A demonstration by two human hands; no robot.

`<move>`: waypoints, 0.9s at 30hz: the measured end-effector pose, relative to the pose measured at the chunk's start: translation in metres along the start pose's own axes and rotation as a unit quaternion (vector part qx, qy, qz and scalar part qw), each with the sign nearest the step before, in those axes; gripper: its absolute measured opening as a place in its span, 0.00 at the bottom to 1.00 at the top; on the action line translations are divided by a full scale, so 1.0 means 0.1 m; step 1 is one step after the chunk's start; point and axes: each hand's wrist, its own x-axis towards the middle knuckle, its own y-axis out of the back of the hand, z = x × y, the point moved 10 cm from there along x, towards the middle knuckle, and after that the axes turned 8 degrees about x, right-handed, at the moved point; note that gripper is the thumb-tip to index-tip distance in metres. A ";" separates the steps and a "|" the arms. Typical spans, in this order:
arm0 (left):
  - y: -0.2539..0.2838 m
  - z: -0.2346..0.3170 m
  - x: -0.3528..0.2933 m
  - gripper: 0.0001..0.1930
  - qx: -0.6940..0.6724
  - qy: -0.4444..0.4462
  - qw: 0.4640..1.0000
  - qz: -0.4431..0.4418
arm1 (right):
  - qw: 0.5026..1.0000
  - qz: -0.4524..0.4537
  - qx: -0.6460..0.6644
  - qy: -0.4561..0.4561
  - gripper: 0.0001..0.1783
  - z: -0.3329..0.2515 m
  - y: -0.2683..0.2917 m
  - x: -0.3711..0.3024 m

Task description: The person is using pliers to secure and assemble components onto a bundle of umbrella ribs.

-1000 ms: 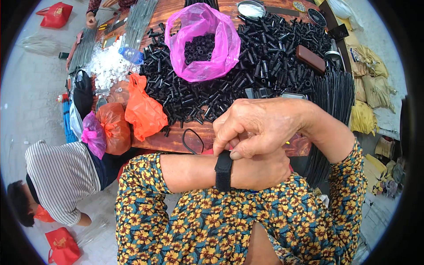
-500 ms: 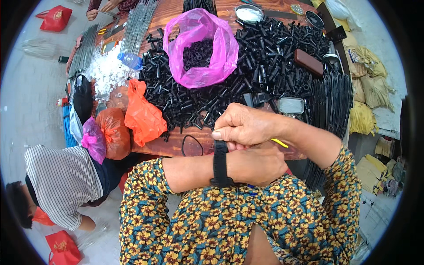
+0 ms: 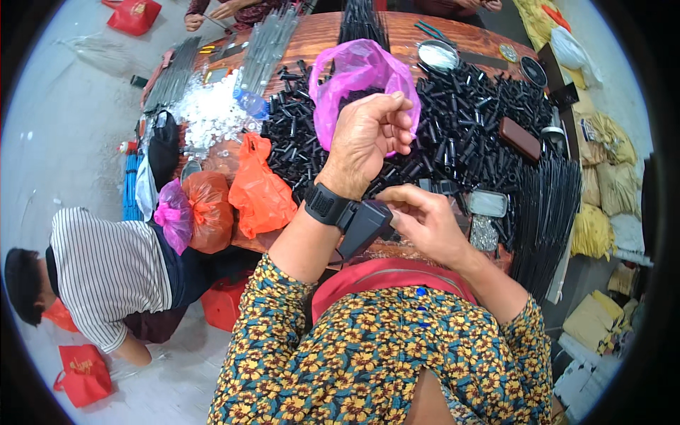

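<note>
My left hand [image 3: 372, 134] is raised in front of the pink plastic bag [image 3: 365, 60], its fingers half curled and apart from the thumb, with nothing seen in them. Around that wrist runs a black wrist strap [image 3: 327, 205]. A black box-shaped device [image 3: 368, 225] sits against the strap, on the inner side of the wrist. The thumb and index finger of my right hand [image 3: 428, 219] close on the device's right end. How the box joins the strap is partly hidden.
Many short black plastic tubes [image 3: 460, 117] cover the table [image 3: 326, 32]. White pieces [image 3: 205, 113], an orange bag [image 3: 258, 188], a brown case [image 3: 519, 139] and black rods [image 3: 542, 227] surround them. A person in a striped shirt [image 3: 113, 276] bends at the left. Other people's hands [image 3: 225, 10] work opposite.
My left forearm has swung up and turned from lying across my body, bringing the black device into sight. My right hand has moved from the strap's end to the device. The view has shifted.
</note>
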 end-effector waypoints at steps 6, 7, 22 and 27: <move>0.26 -0.13 0.09 0.10 0.015 -0.006 0.997 0.078 | 0.992 0.006 -0.057 0.116 0.43 -0.37 -0.20 0.04; 0.29 -0.09 0.09 0.11 0.069 -0.025 0.992 0.100 | 0.988 0.033 -0.077 0.130 0.43 -0.40 -0.23 0.04; 0.54 -0.87 0.07 0.13 0.356 -0.150 0.922 -0.024 | 0.955 -0.012 -0.251 0.158 0.21 -0.74 -0.13 0.20; 1.04 -1.14 -0.12 0.06 0.143 -0.029 0.974 0.173 | 0.957 -0.045 -0.286 0.000 0.22 -0.18 -0.11 0.45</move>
